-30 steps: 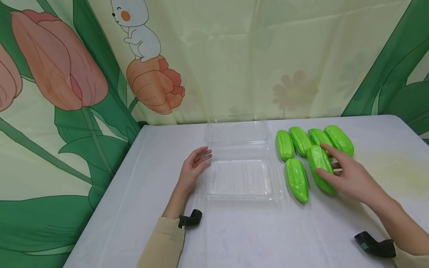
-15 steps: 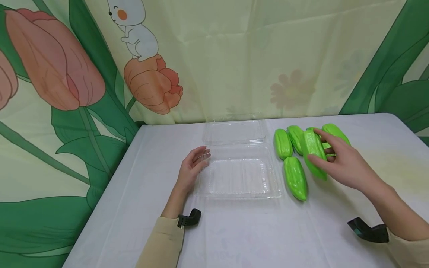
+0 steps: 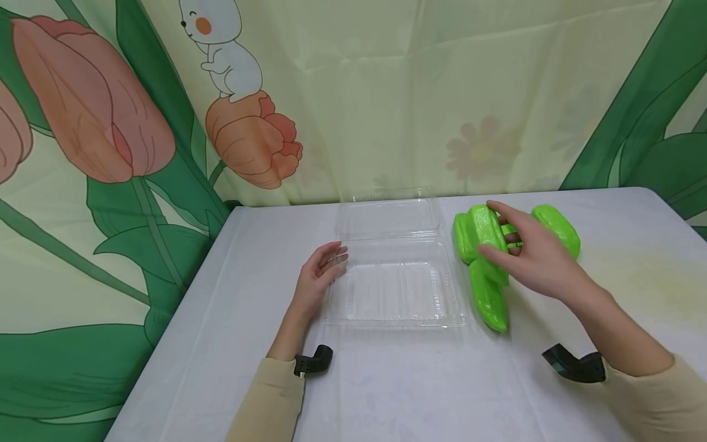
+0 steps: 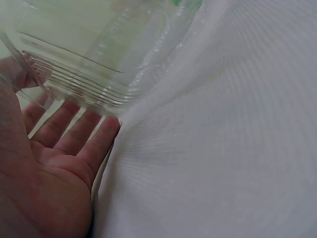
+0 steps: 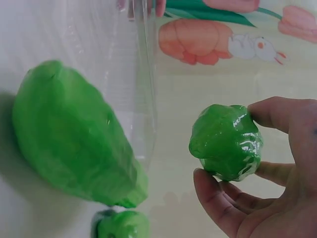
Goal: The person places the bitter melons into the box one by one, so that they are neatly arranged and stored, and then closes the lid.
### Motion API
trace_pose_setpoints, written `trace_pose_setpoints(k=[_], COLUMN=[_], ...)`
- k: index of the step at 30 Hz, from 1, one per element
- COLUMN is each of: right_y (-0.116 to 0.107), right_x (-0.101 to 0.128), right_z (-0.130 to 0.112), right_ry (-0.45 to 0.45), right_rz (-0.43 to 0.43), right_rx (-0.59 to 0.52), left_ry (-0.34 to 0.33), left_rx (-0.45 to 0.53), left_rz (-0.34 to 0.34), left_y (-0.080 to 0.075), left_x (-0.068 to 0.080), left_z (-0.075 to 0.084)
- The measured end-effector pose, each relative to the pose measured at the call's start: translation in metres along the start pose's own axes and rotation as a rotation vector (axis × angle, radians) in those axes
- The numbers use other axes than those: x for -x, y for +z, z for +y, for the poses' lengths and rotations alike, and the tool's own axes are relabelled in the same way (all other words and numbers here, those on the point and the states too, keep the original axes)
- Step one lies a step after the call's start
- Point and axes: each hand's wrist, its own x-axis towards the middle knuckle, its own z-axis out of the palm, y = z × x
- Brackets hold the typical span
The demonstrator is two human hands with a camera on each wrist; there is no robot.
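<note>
One vegetable [image 3: 488, 230] was pinched between the thumb and fingers of the right hand [image 3: 533, 261], apparently raised above the table [image 3: 420, 387], to the right of the box [image 3: 394, 294]. The step in hand was judged to be a carry. The left side wall of the box was touched by the left hand [image 3: 316, 279]; its fingers were laid nearly straight, and whether the rim was also pinched by the thumb could not be told.

For the next move, a firm pinch was judged to be required, with enough height for the vegetables beneath not to be struck. If travel to the left were chosen, the box wall would have to be cleared from above. Light steadying at the side was judged advisable, as the plastic appeared thin.

Quantities were counted as follows. Vegetables: at least five, namely the held one, the left vegetable [image 3: 462, 239], partly covered; the front vegetable [image 3: 490, 304]; the right vegetable [image 3: 560, 232]; and a middle vegetable [image 3: 508, 229], shown only in part past the fingers. Others could have been hidden. All visible ones were located right of the box. Boxes: one. Lids: one lid [image 3: 389, 218], opened at the far side. Hands: two. Backdrops: one printed backdrop [image 3: 386, 110].
</note>
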Motion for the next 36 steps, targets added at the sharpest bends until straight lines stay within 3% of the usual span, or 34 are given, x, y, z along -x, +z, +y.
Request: trace_pose_setpoints(k=[8, 18, 36], right_y=[0.011, 0.028, 0.080], right_x=[-0.014, -0.029, -0.052], right_z=[-0.017, -0.040, -0.066], right_ry=[0.004, -0.032, -0.082], right_rz=[-0.051, -0.100, -0.193], right_rx=[-0.042, -0.117, -0.168], left_ry=[0.046, -0.011, 0.007], left_rx=[-0.036, -0.006, -0.015], left_rz=[0.009, 0.010, -0.001], left_y=[-0.001, -0.001, 0.001], left_x=[0.000, 0.000, 0.001], left_z=[-0.004, -0.002, 0.003])
